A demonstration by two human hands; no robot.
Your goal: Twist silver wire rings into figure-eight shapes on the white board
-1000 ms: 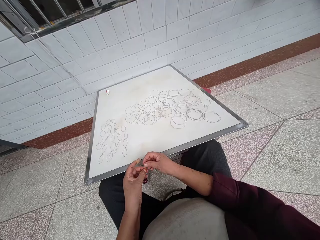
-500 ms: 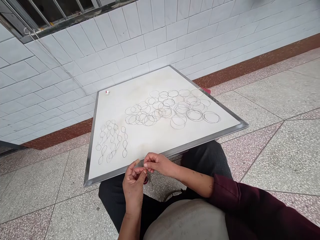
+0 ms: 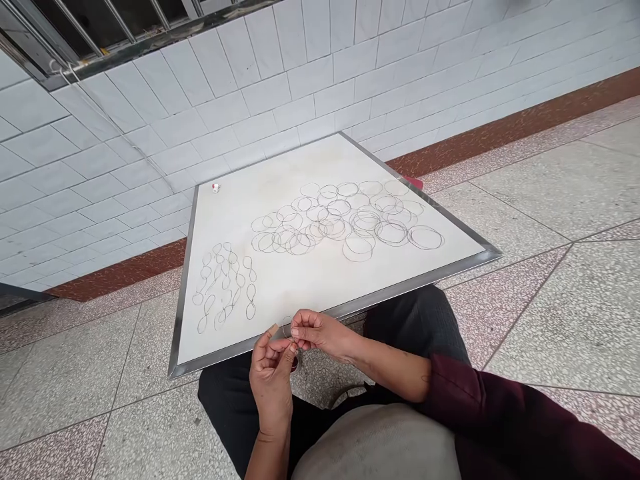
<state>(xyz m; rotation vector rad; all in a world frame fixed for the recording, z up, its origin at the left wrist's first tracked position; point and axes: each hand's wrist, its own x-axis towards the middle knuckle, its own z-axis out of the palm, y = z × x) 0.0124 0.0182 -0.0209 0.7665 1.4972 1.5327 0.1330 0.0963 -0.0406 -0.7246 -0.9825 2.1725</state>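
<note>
Both hands meet at the table's near edge, pinching one thin wire loop [image 3: 287, 326]. My left hand [image 3: 273, 370] closes thumb and fingertips on its lower part; a tan wrap covers one fingertip. From the right side, my right hand [image 3: 316, 331] grips the wire between thumb and index finger. Part of the loop stands above the fingers; the rest is hidden by them. On the table's left lie several figure-eight wires [image 3: 251, 293]. Many round wire rings [image 3: 358, 247] overlap across the middle and right.
The white table [image 3: 300, 287] has a grey metal rim. A small red-and-white object [image 3: 216, 188] sits at its far left corner. Behind stands a tiled wall [image 3: 280, 100] with a barred window [image 3: 115, 20]. Below the hands, a dark red round thing [image 3: 295, 365] partly shows.
More of the wire loop now shows above the fingertips. Both hands have shifted slightly right and down in the picture, and the view has moved a little too.
</note>
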